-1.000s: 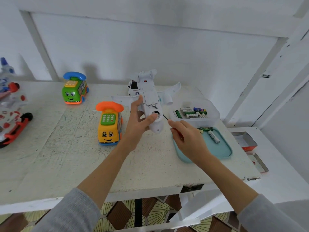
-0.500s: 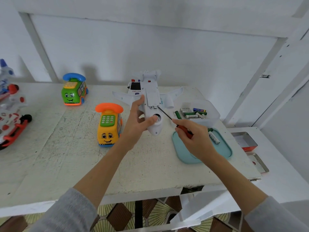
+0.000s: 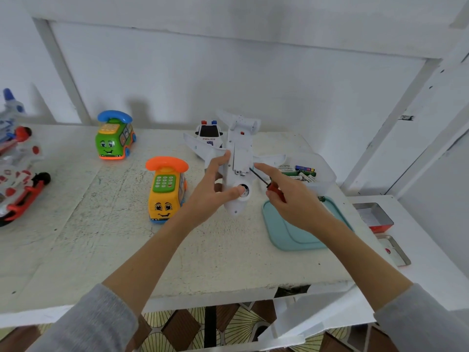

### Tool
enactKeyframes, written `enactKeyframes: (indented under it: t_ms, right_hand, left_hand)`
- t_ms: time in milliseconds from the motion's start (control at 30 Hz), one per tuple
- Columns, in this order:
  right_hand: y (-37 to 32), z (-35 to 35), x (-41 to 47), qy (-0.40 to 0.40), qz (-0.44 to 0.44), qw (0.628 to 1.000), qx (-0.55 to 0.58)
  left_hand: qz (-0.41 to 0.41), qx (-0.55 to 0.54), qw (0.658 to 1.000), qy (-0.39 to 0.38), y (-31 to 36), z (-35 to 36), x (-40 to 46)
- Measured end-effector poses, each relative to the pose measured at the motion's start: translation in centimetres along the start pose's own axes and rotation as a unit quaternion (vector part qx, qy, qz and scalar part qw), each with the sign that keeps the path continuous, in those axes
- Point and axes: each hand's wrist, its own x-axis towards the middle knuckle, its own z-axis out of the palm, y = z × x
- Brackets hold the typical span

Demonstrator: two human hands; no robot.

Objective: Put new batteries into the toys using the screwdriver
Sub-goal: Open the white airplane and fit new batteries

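Now your right hand (image 3: 291, 199) brings the screwdriver (image 3: 264, 182) tip up to the plane (image 3: 239, 171) your left hand (image 3: 215, 189) holds, ready to undo the battery door.

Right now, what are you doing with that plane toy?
A person is holding the white toy airplane belly-up in the left hand. The right hand holds a red-handled screwdriver, its tip at the edge of the battery cover on the plane's underside. The cover looks still on. Batteries wait in a clear box beside a teal tray. The yellow phone bus, green phone bus and police car sit untouched.
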Motion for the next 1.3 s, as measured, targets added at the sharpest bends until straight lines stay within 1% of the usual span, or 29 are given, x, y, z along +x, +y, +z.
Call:
enactKeyframes:
  t_ms: [300,467,833,967,1200,1300]
  right_hand:
    - [-0.2,0.3,1.0,-0.048,-0.006,0.999,0.001]
    - [0.0,0.3,0.8,-0.059,0.005,0.998,0.026]
    - [0.5,-0.3,0.4,-0.066,0.002,0.997,0.04]
    - [0.6,-0.3,0.3,-0.059,-0.002,0.998,0.038]
    - [0.4,-0.6,0.0,-0.024,-0.003,0.997,0.074]
    - [0.4,-1.0,-0.2,-0.02,0.013,0.996,0.086]
  left_hand:
    - [-0.013,0.057,0.998,-0.03,-0.1,-1.1,-0.1]
    - [0.001,0.102,0.994,-0.038,0.3,-1.2,-0.5]
    - [0.041,0.173,0.983,-0.047,0.7,-1.5,-0.5]
    - [0.038,0.158,0.985,-0.05,0.7,-1.5,-0.4]
    - [0.015,0.135,0.99,-0.024,0.3,-1.8,-0.4]
    - [0.015,0.125,0.992,-0.011,0.3,-2.1,-0.1]
